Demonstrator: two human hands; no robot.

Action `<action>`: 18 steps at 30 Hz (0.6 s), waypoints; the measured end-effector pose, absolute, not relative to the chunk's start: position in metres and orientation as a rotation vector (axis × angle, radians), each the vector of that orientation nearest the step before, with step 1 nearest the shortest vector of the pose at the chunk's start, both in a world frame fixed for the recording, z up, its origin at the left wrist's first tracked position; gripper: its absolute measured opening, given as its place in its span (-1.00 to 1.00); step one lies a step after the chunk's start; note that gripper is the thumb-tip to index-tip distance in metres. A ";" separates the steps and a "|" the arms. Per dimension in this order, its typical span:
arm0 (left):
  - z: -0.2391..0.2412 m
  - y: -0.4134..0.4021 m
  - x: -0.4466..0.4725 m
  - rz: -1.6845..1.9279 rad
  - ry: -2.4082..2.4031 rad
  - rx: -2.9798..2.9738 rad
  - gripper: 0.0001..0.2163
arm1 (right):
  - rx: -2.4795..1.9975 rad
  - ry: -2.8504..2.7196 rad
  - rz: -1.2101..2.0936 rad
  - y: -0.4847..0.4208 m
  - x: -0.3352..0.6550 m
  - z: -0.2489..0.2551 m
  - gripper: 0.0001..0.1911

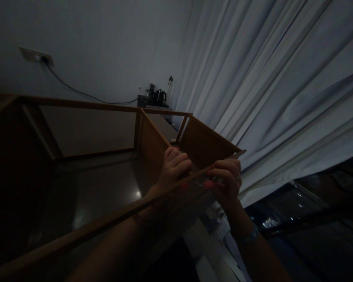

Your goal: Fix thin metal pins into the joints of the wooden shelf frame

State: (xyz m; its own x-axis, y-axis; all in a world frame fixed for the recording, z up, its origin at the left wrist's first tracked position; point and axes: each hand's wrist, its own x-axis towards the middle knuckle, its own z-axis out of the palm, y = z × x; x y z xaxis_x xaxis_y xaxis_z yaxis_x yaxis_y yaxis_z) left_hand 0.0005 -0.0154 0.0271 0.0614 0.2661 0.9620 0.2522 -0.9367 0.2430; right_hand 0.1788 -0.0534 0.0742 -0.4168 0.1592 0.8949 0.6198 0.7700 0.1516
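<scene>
A wooden cabinet frame (101, 222) with an open top and a middle divider (154, 135) stretches across the view in dim light. My left hand (175, 166) is closed over the inner side of the front rail, near the divider, with fingers curled; what they hold is hidden. Farther right along that rail, my right hand (226, 176) bends over the edge close to the corner, fingertips pinched together. A short thin pale strand (199, 183) shows between the two hands, reaching my right fingertips. Darkness hides its other end.
White curtains (270, 78) hang along the right side. Behind the frame, a black kettle (161, 96) stands on a dark stand, and a cord (85, 94) runs to a wall socket (37, 56). Pale boxes or papers (211, 250) lie below my hands, blurred.
</scene>
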 end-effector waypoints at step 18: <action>0.029 -0.017 -0.002 2.027 0.606 2.309 -0.45 | -1.014 -1.679 0.307 -0.100 0.119 0.027 -0.54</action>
